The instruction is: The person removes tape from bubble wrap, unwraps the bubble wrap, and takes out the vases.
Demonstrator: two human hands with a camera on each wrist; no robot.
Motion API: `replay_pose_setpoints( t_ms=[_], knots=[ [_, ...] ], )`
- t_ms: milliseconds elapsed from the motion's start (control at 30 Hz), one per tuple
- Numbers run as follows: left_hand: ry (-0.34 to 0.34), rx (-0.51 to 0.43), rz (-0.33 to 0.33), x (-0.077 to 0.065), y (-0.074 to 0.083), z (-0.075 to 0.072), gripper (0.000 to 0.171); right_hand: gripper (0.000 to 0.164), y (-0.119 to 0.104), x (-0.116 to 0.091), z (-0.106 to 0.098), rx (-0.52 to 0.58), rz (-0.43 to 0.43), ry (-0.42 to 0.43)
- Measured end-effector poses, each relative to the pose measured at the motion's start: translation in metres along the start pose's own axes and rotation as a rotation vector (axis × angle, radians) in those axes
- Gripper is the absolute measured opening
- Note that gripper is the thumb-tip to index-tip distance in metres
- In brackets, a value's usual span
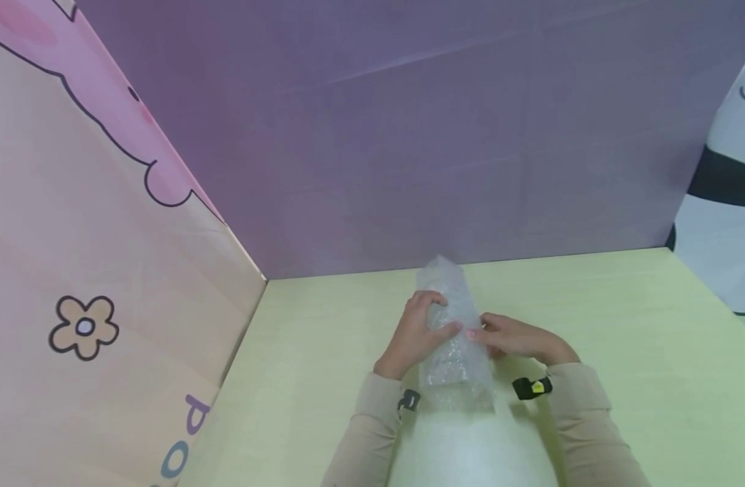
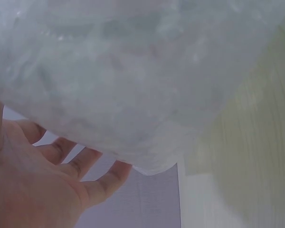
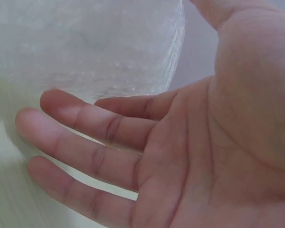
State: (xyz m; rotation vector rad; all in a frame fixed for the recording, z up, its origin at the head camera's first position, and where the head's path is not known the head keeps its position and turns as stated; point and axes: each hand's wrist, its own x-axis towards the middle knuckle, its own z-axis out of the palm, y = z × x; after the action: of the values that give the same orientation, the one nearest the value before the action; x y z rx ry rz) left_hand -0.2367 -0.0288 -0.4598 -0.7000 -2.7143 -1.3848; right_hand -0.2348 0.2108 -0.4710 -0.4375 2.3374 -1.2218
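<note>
A long bundle of clear bubble wrap point(image 1: 450, 362) stands tilted over the table, its top end toward the back wall. Whatever it wraps is hidden by the cloudy plastic. From the left, my left hand point(image 1: 417, 333) grips the bundle, thumb on the near face and fingers around the far side. My right hand point(image 1: 521, 339) pinches its right edge between thumb and index finger. In the right wrist view the other fingers point(image 3: 80, 154) spread loosely below the bubble wrap point(image 3: 99, 47). The left wrist view shows the bubble wrap point(image 2: 133, 95) against the left fingertips.
The pale yellow-green table point(image 1: 622, 338) runs back to a purple wall panel point(image 1: 409, 135). On the left rises a printed panel point(image 1: 134, 270) with a flower, and on the right another printed panel point(image 1: 719, 250). A whitish patch point(image 1: 469, 453) lies between the forearms.
</note>
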Motion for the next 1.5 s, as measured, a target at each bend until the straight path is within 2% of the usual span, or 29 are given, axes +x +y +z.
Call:
replay_pose_setpoints(
  t_ms=[500,867,1167,1500],
  knots=[
    [-0.020,0.036,0.038,0.0017,-0.0013,0.0022,0.045,0.043,0.0039,-0.0010,-0.0007,-0.014,0.006,0.001],
    [-0.022,0.073,-0.012,0.0007,0.0006,0.0018,0.045,0.047,0.0057,0.0006,-0.0015,-0.015,-0.004,-0.009],
    [-0.021,0.110,0.000,0.0001,0.0010,0.0001,0.043,0.048,0.0014,-0.0005,-0.0017,0.008,0.011,-0.023],
    [-0.016,0.110,0.004,-0.0002,0.0003,-0.0016,0.041,0.048,-0.0031,-0.0009,-0.0008,0.005,-0.013,-0.018]
  ],
)
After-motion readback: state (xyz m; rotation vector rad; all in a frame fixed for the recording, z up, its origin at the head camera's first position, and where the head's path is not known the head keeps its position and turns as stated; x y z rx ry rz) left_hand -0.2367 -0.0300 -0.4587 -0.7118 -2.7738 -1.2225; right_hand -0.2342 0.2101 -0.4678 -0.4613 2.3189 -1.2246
